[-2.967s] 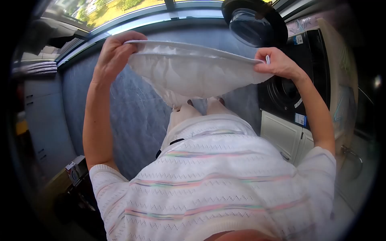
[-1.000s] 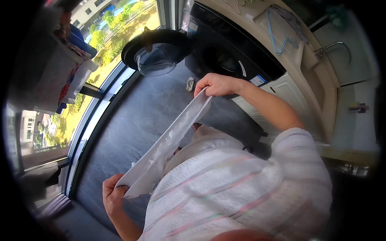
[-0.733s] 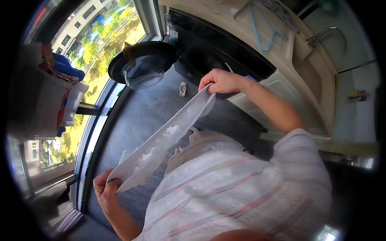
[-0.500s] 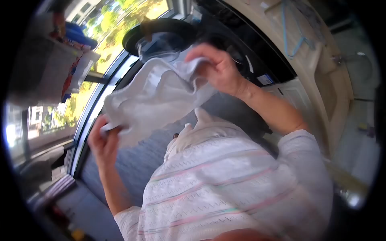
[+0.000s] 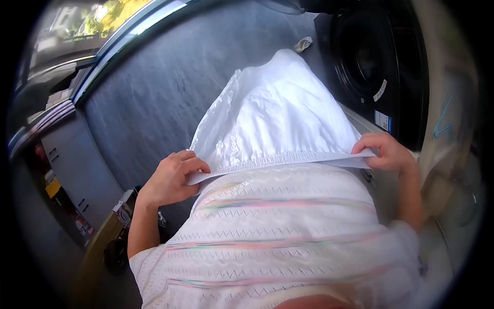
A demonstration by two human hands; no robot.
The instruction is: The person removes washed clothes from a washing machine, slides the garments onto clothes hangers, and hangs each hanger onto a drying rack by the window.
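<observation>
A white garment (image 5: pixel 288 113) with a gathered elastic waistband is spread out in front of my body, its band running across my waist and its cloth fanning out over the floor side. My left hand (image 5: pixel 177 177) pinches the left end of the band, fingers closed on it. At the right end, my right hand (image 5: pixel 383 152) grips the band between thumb and fingers. The band is stretched between both hands and lies against my striped white knit top (image 5: pixel 278 221).
A black front-loading washing machine (image 5: pixel 406 72) stands at the right. A small crumpled cloth (image 5: pixel 303 44) lies on the grey floor (image 5: pixel 149 77) near it. At the left are a window frame (image 5: pixel 118 46), a pale cabinet (image 5: pixel 82 159) and a small box (image 5: pixel 123 208).
The garment has come down from in front of the window to my waist and now spreads wide. Both hands have lowered to its band ends. The view has turned, bringing the left cabinet into sight.
</observation>
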